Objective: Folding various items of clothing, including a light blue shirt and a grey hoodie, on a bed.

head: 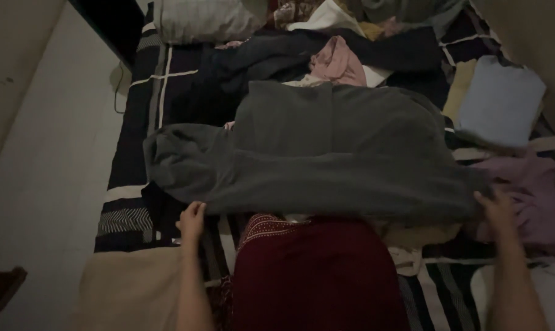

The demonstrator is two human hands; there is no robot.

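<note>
At the near hem: left hand pinches the grey garment's left corner.
Right hand: grips its right corner.
Grey garment: spread flat on the striped bedding, one sleeve folded across.
Beyond it: unfolded clothes heap.
Right of it: folded blue piece.
Progress: folding looks barely begun.

Bed with dark striped sheet: folded light blue cloth at far right, pink garment in the far pile, purple clothing at right, maroon cloth nearest. Pale tiled floor at left
</note>
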